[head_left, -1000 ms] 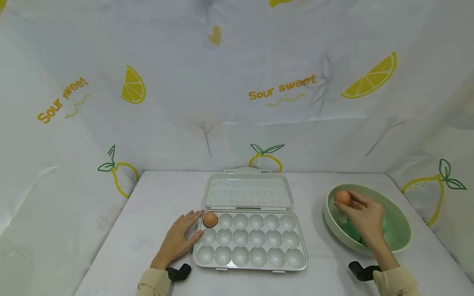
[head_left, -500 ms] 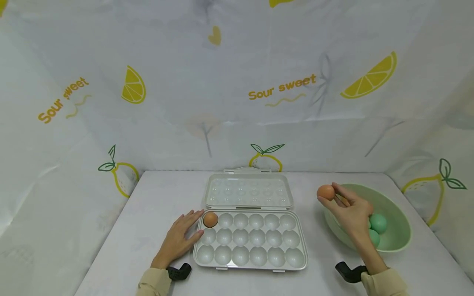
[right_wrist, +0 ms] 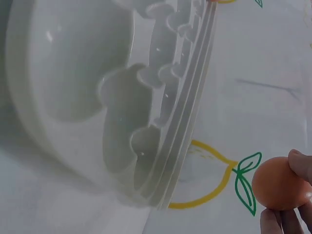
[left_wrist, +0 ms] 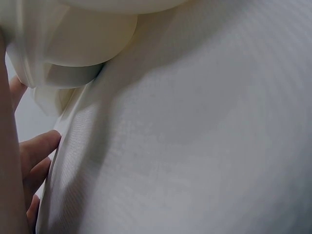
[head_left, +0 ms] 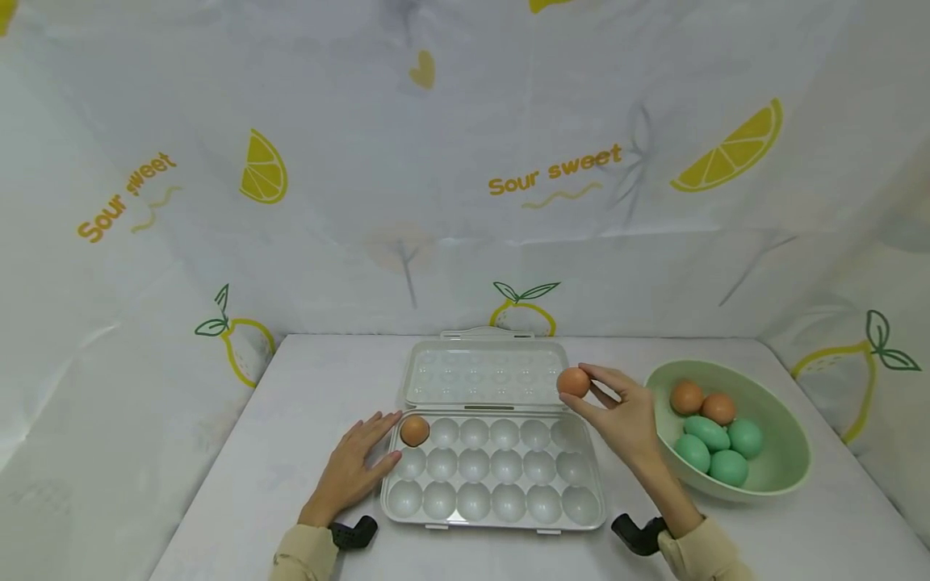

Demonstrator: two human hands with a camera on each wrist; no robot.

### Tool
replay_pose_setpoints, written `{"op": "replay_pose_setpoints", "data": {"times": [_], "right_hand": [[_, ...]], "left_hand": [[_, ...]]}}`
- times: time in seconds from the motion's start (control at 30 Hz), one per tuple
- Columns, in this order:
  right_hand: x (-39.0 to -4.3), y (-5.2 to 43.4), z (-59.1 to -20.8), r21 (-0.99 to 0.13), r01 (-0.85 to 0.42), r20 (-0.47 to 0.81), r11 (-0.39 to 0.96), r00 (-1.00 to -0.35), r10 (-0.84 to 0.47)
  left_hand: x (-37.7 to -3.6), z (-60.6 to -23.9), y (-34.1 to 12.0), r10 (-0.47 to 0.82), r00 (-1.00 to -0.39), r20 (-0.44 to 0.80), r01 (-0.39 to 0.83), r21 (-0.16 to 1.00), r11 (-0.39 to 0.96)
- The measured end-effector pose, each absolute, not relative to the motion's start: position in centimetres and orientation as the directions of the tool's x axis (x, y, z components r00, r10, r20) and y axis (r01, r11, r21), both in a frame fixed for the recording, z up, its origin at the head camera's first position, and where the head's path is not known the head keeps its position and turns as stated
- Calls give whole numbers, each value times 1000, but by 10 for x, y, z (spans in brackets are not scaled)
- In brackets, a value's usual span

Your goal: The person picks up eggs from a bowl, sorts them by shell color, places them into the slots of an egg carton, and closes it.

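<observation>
Between thumb and fingers my right hand (head_left: 625, 415) pinches a brown egg (head_left: 574, 382), held in the air over the right end of the egg tray near its hinge. The right wrist view also shows this egg (right_wrist: 280, 184) in the fingertips. A white egg tray (head_left: 490, 520) lies with its lid (head_left: 487, 373) folded back behind it. One brown egg (head_left: 415, 431) sits in the tray's back left cup. My left hand (head_left: 354, 460) rests at the tray's left edge, fingers spread. In the left wrist view its fingers (left_wrist: 41, 146) show beside the tray's underside.
On the right stands a light green bowl (head_left: 785, 468) holding two brown eggs (head_left: 702, 403) and several green eggs (head_left: 729, 467). A white cloth with lemon prints hangs behind the table (head_left: 327, 363).
My right hand has carried the brown egg leftward out of the bowl to above the tray's right end. The eggs in the bowl have come into sight. My left hand has stayed put.
</observation>
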State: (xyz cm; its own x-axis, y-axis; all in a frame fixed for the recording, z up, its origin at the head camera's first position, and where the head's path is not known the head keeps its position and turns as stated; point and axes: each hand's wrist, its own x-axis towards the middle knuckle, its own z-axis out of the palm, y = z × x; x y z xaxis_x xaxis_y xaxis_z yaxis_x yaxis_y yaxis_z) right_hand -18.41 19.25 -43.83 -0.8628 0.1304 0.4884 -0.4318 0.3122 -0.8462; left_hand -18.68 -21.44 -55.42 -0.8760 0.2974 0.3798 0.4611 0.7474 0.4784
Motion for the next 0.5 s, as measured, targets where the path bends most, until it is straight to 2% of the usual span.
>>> {"op": "replay_pose_setpoints", "data": {"times": [0.2,0.5], "right_hand": [[-184,163,-447,-839,-450,490,306,-869,67],[-182,119,-458,-864,-450,459,226,-888,-15]], "left_hand": [[-187,-554,-215,295,-876,382,461,483,745],[-186,-553,-214,296,-875,384,462,474,749]]}}
